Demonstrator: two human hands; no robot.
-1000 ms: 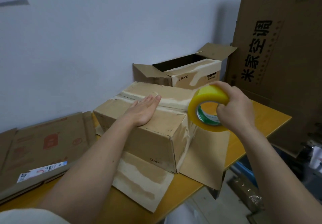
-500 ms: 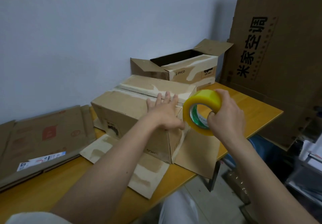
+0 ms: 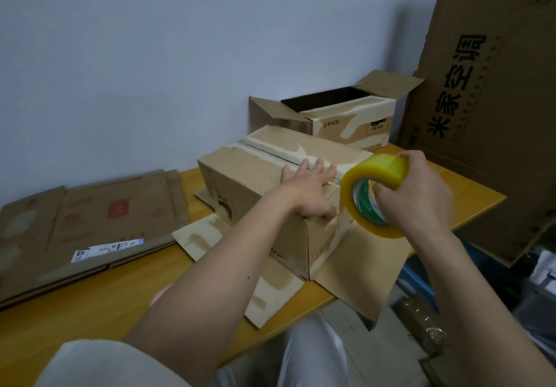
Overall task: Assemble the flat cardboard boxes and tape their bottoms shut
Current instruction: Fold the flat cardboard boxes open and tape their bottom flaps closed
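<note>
**Tape roll at the box corner, flaps pressed flat**

The left hand lies palm-down on the upturned cardboard box, fingers straight and spread, holding the bottom flaps down near the seam. Its thumb drops over the near edge of the box and is partly hidden there. Just to the right of that hand, the right hand holds a roll of clear yellowish packing tape: the grip is closed on the roll, fingers curled over its outer rim and the thumb inside the core. The roll stands on edge, touching or nearly touching the box's right end; whether a strip of tape already runs onto the cardboard is hard to make out.

The box sits on the yellow tabletop, its lower flaps splayed outward under both hands; one flap overhangs the tabletop's front edge. Beyond the right hand stands an open-topped box printed PICO, well apart from the grip. Far left of the left hand lies a stack of flattened boxes, cut off by the frame's edge. A tall carton with printed characters rises behind the right hand, its top cropped. Items below the tabletop at right are blurred.
</note>
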